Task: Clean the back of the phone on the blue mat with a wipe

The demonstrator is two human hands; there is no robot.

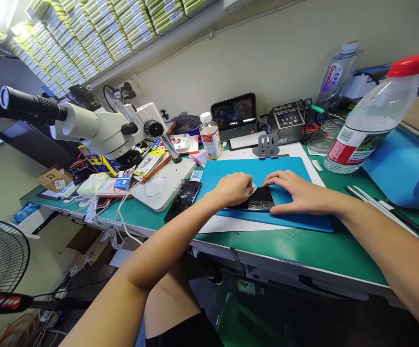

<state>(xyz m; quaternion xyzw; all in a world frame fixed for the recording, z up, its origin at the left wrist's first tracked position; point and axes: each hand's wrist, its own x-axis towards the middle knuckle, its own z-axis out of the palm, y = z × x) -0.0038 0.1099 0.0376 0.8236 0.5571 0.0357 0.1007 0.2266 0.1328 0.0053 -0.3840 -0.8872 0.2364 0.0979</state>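
A dark smartphone with a glossy screen (262,198) lies flat on the blue work mat (227,168). My left hand (234,189) is closed over the left part of the phone, and a bit of white wipe (254,188) pokes out from its fingers, against the screen. The rest of the wipe is hidden in the fist. Around the phone's right end, my right hand (292,193) has its thumb at the near edge and its fingertips at the far edge, holding it. A second dark phone (183,200) lies to the left of the mat.
A white microscope (101,127) stands at left on its base (166,185). Behind the mat are a small bottle (210,136), a tablet with keyboard (234,115) and a black device (287,123). A large red-capped bottle (366,125) and a blue object (404,168) stand at right.
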